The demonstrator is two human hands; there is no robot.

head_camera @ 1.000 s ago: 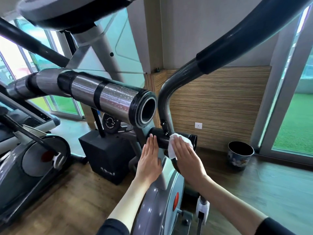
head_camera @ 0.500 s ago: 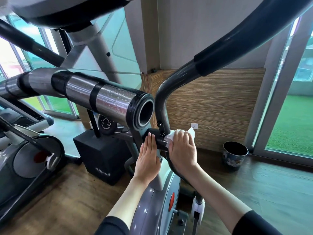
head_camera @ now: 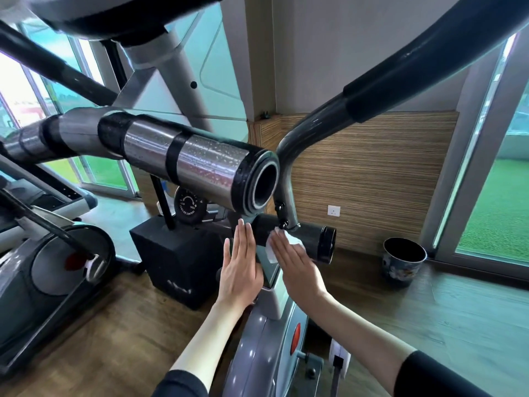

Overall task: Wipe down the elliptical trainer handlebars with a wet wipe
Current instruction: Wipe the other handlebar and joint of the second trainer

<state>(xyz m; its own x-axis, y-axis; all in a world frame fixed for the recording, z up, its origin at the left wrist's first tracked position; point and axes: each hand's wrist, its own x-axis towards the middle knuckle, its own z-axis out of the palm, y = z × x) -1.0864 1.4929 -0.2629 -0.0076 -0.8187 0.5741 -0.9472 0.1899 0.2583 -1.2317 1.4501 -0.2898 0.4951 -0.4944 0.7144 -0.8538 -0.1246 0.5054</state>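
Head view showed the right hand [head_camera: 299,272] with fingers straight and together, pressing the white wet wipe [head_camera: 287,241] flat against the short black crossbar [head_camera: 313,239] at the foot of the curved grey handlebar [head_camera: 286,173]. The left hand [head_camera: 240,272] lay flat just beside it, fingers straight and closed up, fingertips by the crossbar's left end. A dark bin [head_camera: 404,263] stood near the wall

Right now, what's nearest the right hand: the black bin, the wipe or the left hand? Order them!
1. Wipe: under the right hand's fingers.
2. Left hand: just beside it, leftward.
3. Black bin: on the floor, far right.
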